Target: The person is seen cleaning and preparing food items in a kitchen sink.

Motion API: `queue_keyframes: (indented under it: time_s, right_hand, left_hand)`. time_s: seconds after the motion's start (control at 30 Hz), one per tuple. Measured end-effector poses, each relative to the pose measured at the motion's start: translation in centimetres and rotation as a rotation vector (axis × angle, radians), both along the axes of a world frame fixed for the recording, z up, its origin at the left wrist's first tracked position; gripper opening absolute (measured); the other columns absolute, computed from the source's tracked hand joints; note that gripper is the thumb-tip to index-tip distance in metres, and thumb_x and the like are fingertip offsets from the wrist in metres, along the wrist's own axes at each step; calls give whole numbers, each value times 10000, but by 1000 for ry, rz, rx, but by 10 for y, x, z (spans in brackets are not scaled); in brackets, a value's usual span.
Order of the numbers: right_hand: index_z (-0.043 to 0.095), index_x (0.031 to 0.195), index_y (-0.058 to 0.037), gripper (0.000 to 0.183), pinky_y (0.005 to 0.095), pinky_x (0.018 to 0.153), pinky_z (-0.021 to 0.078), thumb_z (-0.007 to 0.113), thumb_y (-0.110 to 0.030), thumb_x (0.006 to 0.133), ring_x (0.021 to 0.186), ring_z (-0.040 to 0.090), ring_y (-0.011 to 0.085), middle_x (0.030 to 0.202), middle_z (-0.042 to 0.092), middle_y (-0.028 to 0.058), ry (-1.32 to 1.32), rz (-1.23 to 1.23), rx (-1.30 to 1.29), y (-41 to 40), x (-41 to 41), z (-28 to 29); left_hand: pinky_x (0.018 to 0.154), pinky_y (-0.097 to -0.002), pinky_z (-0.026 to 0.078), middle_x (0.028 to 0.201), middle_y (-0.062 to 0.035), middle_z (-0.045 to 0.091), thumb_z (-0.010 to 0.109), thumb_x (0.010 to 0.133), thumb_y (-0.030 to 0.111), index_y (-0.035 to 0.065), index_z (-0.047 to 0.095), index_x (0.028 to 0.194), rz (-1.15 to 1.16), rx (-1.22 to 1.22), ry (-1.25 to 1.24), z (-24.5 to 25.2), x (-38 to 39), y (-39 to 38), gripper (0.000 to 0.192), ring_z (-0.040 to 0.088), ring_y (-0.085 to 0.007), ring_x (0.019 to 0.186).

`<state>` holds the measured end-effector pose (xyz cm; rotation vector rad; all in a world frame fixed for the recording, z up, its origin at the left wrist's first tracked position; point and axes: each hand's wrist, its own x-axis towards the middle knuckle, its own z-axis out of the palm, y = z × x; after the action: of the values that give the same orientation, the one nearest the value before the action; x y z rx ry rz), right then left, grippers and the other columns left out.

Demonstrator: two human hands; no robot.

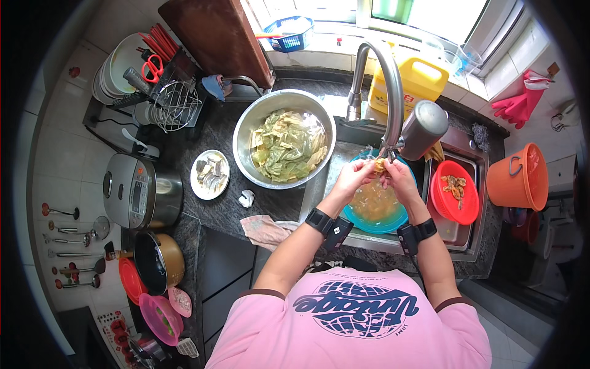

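Note:
Both of my hands meet under the curved metal faucet (392, 92), above a teal basin (352, 221) of cloudy water that stands in the sink. Between my left hand (357, 175) and my right hand (397, 177) is a small yellowish-brown food piece (380, 165), pinched by the fingertips of both. Loose brownish bits float in the water below. To the right, a red plastic colander (454, 210) in the other sink bowl holds several similar brown pieces (454, 184). On the counter at left, a large steel bowl (242, 161) contains wet greenish-yellow leaves (290, 147).
A plate (196, 189) of sliced food, crumpled white tissue (246, 198) and a cloth (267, 230) lie left of the sink. A yellow jug (410, 74) and grey cylinder (425, 129) stand behind it. An orange bucket (511, 184) is at right, a rice cooker (143, 191) far left.

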<state>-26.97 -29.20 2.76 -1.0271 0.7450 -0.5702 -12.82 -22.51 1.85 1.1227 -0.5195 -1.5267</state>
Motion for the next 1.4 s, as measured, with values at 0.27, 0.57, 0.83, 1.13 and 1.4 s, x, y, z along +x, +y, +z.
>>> queue_keyframes:
  time_s: [0.27,0.57,0.83,1.13,1.4]
  right_hand:
    - [520,876,-19,197,177,486,403,412,-184,877,554,485,56,663,513,2,-79,-17,84,6,1,4]
    - [537,949,13,169,175,517,395,472,-67,815,596,484,48,738,540,8,-64,2,-25,14,1,3]
    - [535,951,12,166,176,527,406,508,-74,812,596,495,56,756,547,15,-30,-36,-51,11,-6,-9]
    - [532,949,-5,159,175,525,412,520,-85,812,608,504,60,783,551,22,-34,-204,-5,6,-42,-11]
    - [453,1061,33,287,189,494,439,507,-108,817,649,543,98,852,572,91,257,-804,-141,-43,-179,-23]
  left_hand:
    - [634,-184,416,815,-27,598,535,816,177,24,576,915,51,-33,-47,-5,2,0,187,537,-61,693]
    - [613,-191,419,800,-42,599,544,809,182,3,582,912,106,-78,-187,-1,-3,2,210,549,-70,691]
    - [690,-214,458,891,-78,589,462,838,90,-20,551,964,42,-61,-270,5,-7,3,190,577,-121,785]
    - [794,-247,437,1072,-101,523,442,848,91,2,424,1139,-59,-16,116,6,-15,0,305,541,-166,942]
    - [820,-247,400,1082,-88,526,484,842,146,6,426,1133,-84,13,62,5,-13,-9,328,522,-142,964]
